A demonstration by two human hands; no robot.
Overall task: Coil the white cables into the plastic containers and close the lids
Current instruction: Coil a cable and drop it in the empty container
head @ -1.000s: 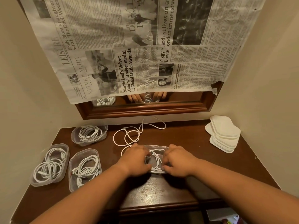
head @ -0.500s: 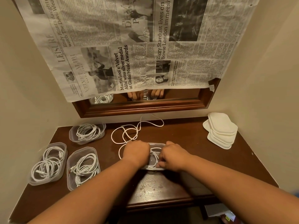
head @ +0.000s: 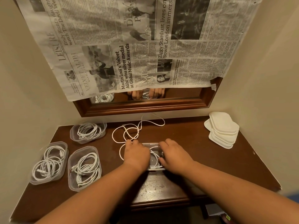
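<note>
A clear plastic container (head: 153, 160) sits at the middle of the dark wooden table (head: 210, 159). Part of a white cable (head: 139, 126) is coiled inside it; the rest trails in loose loops toward the back of the table. My left hand (head: 136, 152) lies over the container's left side, with its fingers curled on the cable where it leaves the rim. My right hand (head: 174, 156) covers the right side, with fingers and thumb curled down onto the coil inside. Most of the container is hidden under both hands.
Three open containers with coiled white cables stand at the left: back (head: 88, 132), far left (head: 49, 162) and front (head: 84, 168). A stack of white lids (head: 223, 130) lies at the back right. A framed mirror (head: 145, 105) under a newspaper hangs on the wall behind.
My right hand has shifted left, further over the container. My left hand has edged toward the back left along the cable. The loose loops behind have barely moved.
</note>
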